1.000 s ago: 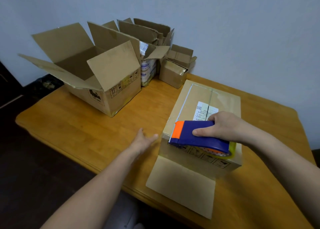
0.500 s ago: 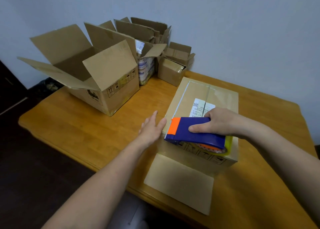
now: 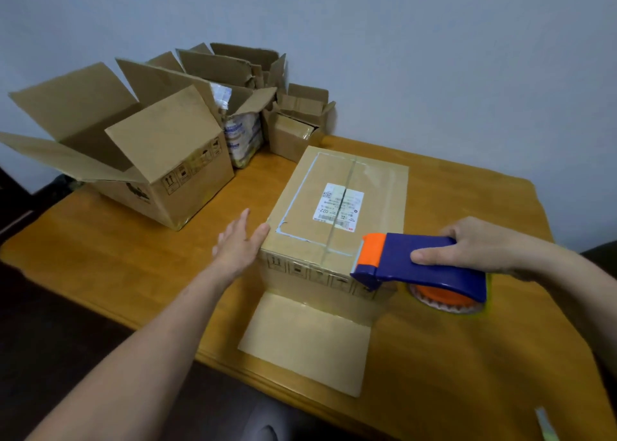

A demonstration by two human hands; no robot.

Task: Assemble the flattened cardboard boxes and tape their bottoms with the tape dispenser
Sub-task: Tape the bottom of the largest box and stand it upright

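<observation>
One tape dispenser (image 3: 394,260), two hands (image 3: 238,247) (image 3: 480,243) — at least four cardboard boxes (image 3: 340,207) (image 3: 160,160) (image 3: 240,133) (image 3: 293,133) (rear ones overlap).

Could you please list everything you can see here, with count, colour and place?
table: one, orange-brown wood
wall: one, pale grey-blue, behind
taped box: one, brown, white label, table centre, flap flat toward near edge
big open box: one, brown, table's left
smaller boxes: at least three, brown, by the wall
tape dispenser: one, blue and orange, at taped box's near right corner
pale strip: one, table's near right corner; unclear what
left hand: flat, at taped box's left side
right hand: grips the tape dispenser
</observation>
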